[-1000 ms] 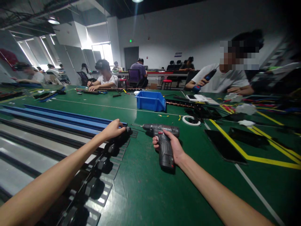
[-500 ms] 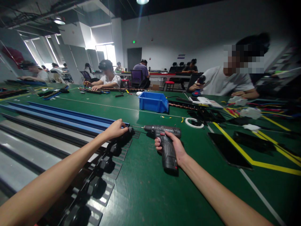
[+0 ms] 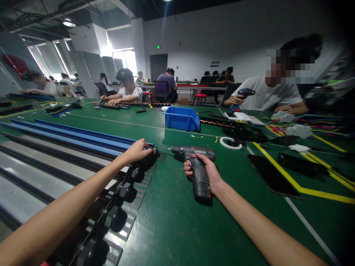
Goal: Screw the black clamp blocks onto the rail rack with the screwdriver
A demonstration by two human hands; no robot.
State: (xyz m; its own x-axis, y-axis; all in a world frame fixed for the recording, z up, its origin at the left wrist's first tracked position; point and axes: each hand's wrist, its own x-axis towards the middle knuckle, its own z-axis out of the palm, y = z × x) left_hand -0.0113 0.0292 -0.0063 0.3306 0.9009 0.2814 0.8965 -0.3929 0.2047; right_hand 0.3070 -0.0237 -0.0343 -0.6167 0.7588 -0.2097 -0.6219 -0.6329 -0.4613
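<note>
My right hand (image 3: 206,170) is closed round the grip of a dark cordless drill (image 3: 195,160), which lies level above the green table with its thin bit pointing left. The bit tip meets the far end of a row of black caster wheels on slotted metal plates (image 3: 126,192). My left hand (image 3: 137,150) rests on that end caster (image 3: 148,159), fingers curled over it and pinching at the spot where the bit touches.
Long blue and grey rails (image 3: 63,142) run along the left. A blue bin (image 3: 181,119) and a white tape ring (image 3: 229,143) lie beyond the drill. Dark flat panels (image 3: 273,175) and yellow floor-style tape lie right. A person opposite holds a blue drill (image 3: 245,92).
The drill bit has come up against the end caster under my left hand. The person opposite has lowered and turned the blue drill. The view shifted slightly.
</note>
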